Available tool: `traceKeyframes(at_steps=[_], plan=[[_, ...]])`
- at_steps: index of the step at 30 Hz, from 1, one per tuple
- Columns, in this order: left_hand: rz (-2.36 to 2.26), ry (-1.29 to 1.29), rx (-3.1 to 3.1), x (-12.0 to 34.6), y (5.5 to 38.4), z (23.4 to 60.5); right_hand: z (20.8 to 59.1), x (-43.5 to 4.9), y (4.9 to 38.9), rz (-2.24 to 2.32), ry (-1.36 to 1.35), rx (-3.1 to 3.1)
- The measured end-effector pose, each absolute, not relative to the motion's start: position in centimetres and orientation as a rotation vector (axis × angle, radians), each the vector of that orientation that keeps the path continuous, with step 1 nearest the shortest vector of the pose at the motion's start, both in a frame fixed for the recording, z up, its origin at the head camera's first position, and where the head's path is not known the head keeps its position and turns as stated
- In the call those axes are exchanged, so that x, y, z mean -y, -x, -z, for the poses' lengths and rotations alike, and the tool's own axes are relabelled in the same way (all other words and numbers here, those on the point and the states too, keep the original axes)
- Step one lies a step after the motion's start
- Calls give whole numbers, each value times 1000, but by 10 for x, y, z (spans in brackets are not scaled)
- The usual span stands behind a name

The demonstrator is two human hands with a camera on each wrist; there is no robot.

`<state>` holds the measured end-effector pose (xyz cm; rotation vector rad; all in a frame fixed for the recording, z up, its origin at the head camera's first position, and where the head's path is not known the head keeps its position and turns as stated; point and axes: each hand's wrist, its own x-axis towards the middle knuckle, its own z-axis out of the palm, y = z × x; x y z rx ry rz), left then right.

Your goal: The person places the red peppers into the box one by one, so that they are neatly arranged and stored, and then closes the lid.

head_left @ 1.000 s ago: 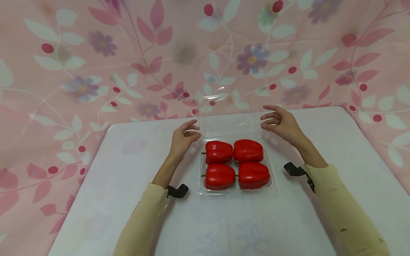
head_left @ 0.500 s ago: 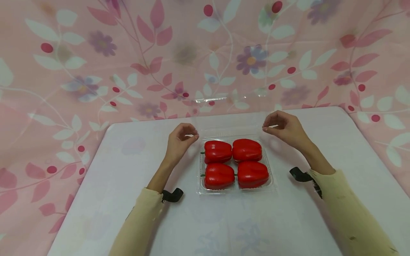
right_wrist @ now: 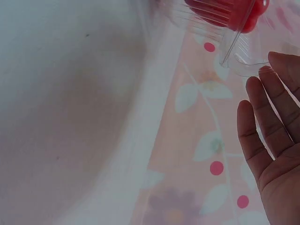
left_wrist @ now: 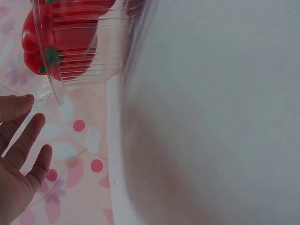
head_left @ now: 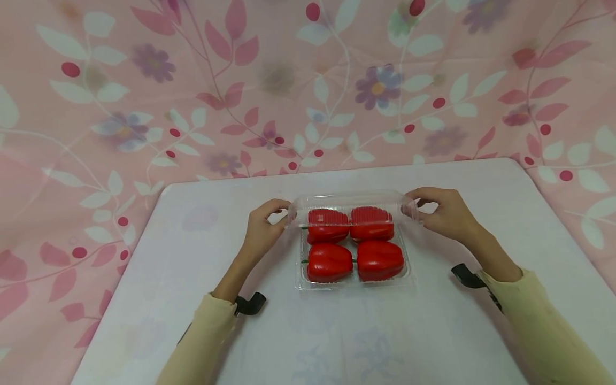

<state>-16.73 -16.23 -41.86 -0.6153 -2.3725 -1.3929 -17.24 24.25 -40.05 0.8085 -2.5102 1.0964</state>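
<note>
A clear plastic clamshell box point(head_left: 353, 285) holds several red bell peppers point(head_left: 329, 262), lying on their sides in two rows. Its hinged lid point(head_left: 348, 200) stands raised and tilted over the back row. My left hand point(head_left: 261, 226) pinches the lid's left edge between thumb and fingers. At the opposite edge, my right hand point(head_left: 445, 215) pinches the lid the same way. In the left wrist view, the left thumb and forefinger meet at the lid's thin rim, with other fingers spread. The right wrist view has the right fingertips at a lid corner.
The box lies on a white-covered table point(head_left: 202, 256) with rounded back corners. Behind the table hangs a pink floral cloth point(head_left: 192, 80). A black wrist camera point(head_left: 251, 303) sits on the left wrist, and another black camera point(head_left: 468, 276) on the right.
The lid has swung from upright at the back forward and down over the rear peppers. Both hands have closed on its edges; they were beside it with loosely curved fingers.
</note>
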Motion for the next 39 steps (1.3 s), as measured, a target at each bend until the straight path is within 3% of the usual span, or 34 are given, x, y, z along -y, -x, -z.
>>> traceKeyframes(at_steps=[10,24,33,39], plan=[[1168,826,2413,170,151,422,402,-245,158,-923,-1044,2560],[1080,827,2845,177,109,413,383,-247,124,-683,-903,3067],[1505,765,3009,176,98,410,386,-250,113,-890,-965,3150],[1534,708,2990,169,89,409,388,-245,106,-953,-872,3236]])
